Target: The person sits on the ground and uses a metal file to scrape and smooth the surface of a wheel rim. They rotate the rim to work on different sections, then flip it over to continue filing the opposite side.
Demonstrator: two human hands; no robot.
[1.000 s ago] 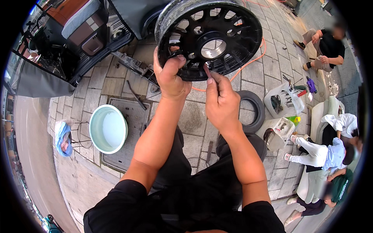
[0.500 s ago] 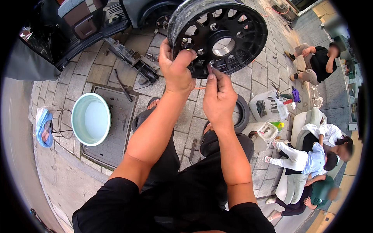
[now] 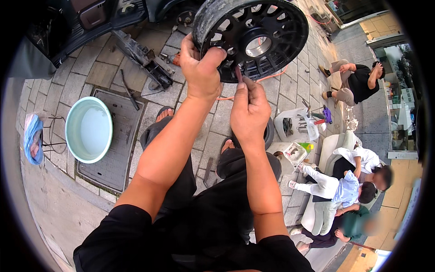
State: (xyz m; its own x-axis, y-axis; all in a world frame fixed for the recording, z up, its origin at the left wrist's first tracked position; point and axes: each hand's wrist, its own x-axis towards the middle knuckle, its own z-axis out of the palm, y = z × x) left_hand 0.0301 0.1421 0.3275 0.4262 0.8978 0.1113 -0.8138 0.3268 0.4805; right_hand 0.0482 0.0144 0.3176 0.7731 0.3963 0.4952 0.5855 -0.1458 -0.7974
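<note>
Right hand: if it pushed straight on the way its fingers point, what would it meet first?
Most likely the black wheel: the right hand pinches a small reddish tool whose tip already sits at the rim's spokes, beside the left hand. Depth is unclear.

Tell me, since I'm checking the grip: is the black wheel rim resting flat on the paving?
No, the black wheel rim is held up off the paving, gripped at its edge by the left hand.

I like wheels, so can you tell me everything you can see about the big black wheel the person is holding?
The black wheel is a round rim with many short spokes around a shiny silver hub hole. It looks like dusty, scuffed metal and carries no tyre. It is held up off the paving, tilted, its face toward the camera. The left hand grips its lower left edge, and the right hand holds a small thin tool against the lower spokes.
</note>
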